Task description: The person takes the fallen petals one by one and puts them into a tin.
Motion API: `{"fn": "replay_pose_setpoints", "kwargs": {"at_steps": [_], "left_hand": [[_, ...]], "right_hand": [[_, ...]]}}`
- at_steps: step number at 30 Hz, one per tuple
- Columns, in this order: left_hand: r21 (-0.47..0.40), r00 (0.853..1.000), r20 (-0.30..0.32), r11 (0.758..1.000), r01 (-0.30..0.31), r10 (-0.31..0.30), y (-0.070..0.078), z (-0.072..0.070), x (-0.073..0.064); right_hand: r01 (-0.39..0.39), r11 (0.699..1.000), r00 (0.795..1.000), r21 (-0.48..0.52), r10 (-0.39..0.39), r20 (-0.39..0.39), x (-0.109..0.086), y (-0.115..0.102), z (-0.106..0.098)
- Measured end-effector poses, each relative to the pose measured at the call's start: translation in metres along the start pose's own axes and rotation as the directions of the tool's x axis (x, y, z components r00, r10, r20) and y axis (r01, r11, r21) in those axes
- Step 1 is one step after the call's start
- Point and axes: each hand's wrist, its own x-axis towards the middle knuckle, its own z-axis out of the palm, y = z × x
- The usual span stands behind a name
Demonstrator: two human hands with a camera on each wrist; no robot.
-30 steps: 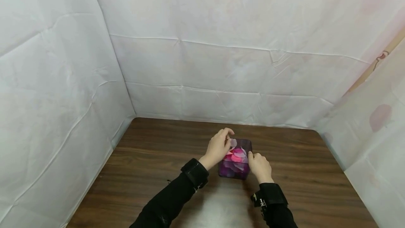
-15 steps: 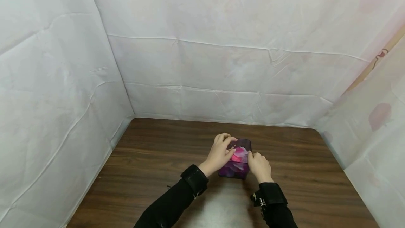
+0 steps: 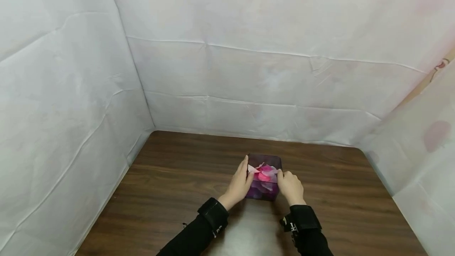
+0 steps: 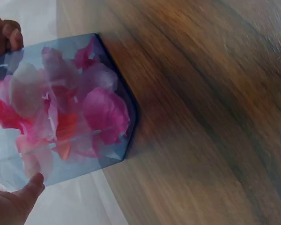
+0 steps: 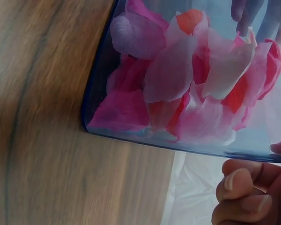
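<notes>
A see-through purple plastic box, bluish in the wrist views, stands on the table with its open top up. Loose petals in pink, white and orange lie heaped inside. My left hand lies along the box's left side, fingers straight against the outside and thumb near the front rim. In the left wrist view its thumb touches the clear wall. My right hand pinches the right wall at the rim, thumb over the edge and fingers curled outside, as the right wrist view shows.
The brown wood-grain table spreads around the box. White sheeting rises behind the table's back edge, with more on the left and right. Dark sleeves with black wrist straps cover both forearms.
My left hand has drawn back from over the box's opening to its left outer side, and its fingers have straightened. The petals have shifted slightly. My right hand keeps its grip on the rim.
</notes>
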Motion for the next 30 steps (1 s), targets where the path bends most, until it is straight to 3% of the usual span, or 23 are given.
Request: {"fn": "replay_pose_setpoints", "kwargs": {"at_steps": [8, 13, 16, 19, 21, 23, 27, 30], "left_hand": [[-0.077, 0.999, -0.049, 0.997, 0.003, -0.007, -0.005, 0.014, 0.014], [-0.112, 0.996, -0.082, 0.993, -0.046, 0.037, -0.005, 0.026, 0.033], [-0.142, 0.989, -0.142, 0.988, -0.054, 0.034, -0.011, 0.019, 0.039], [-0.119, 0.976, -0.217, 0.993, -0.016, -0.01, -0.025, -0.002, 0.032], [-0.027, 0.969, -0.242, 0.999, 0.039, -0.044, -0.037, -0.018, 0.024], [0.124, 0.975, -0.215, 0.988, 0.089, -0.061, -0.049, -0.033, 0.016], [0.423, 0.99, -0.118, 0.899, 0.118, -0.074, -0.066, -0.05, 0.008], [0.522, 0.994, -0.069, 0.846, 0.104, -0.08, -0.073, -0.052, 0.006]], "right_hand": [[-0.014, 1.0, 0.999, 0.006, 0.014, 0.03, 0.011, 0.007, -0.005], [-0.025, 1.0, 0.999, -0.009, 0.026, 0.028, 0.025, 0.017, -0.016], [-0.019, 1.0, 1.0, 0.023, 0.019, 0.016, 0.03, 0.018, -0.019], [0.012, 0.997, 0.999, 0.07, -0.01, -0.036, 0.025, 0.021, -0.019], [0.084, 0.993, 0.991, 0.088, -0.074, -0.107, 0.021, 0.027, -0.016], [0.191, 0.98, 0.968, 0.056, -0.178, -0.179, 0.016, 0.036, -0.011], [0.395, 0.916, 0.891, -0.066, -0.399, -0.214, 0.013, 0.059, 0.0], [0.446, 0.887, 0.867, -0.119, -0.461, -0.188, 0.012, 0.071, 0.008]]}}
